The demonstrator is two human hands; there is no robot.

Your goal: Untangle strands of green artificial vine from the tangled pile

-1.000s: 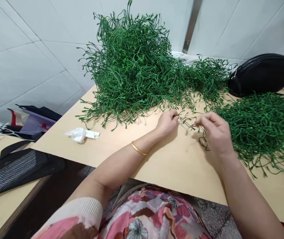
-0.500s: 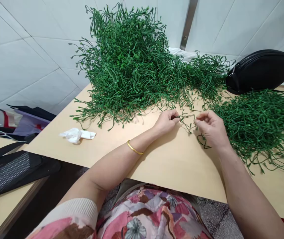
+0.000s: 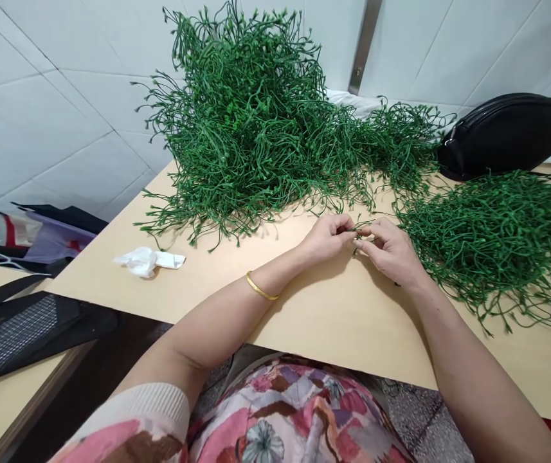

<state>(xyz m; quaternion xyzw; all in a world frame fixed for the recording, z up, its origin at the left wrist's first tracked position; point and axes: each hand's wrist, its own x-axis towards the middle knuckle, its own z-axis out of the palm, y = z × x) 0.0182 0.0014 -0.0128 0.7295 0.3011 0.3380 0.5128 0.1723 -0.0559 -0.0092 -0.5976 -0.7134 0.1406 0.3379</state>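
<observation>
Both my grips, left hand (image 3: pixel 329 236) and right hand (image 3: pixel 387 252), clamp one thin green plastic sprig (image 3: pixel 362 226) just before the tall green plastic-stem heap (image 3: pixel 256 128); pinching close together, I judge, steadies it best.

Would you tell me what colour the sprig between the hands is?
Dark green; the sprig shows best in the head view.

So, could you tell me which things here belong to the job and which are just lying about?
In hand: left hand, right hand, thin green plastic sprig pinched between them, tall heap of green plastic sprigs, flatter green heap at right.
Lying about: crumpled white tissue, black zipped pouch, black mesh bag.
</observation>
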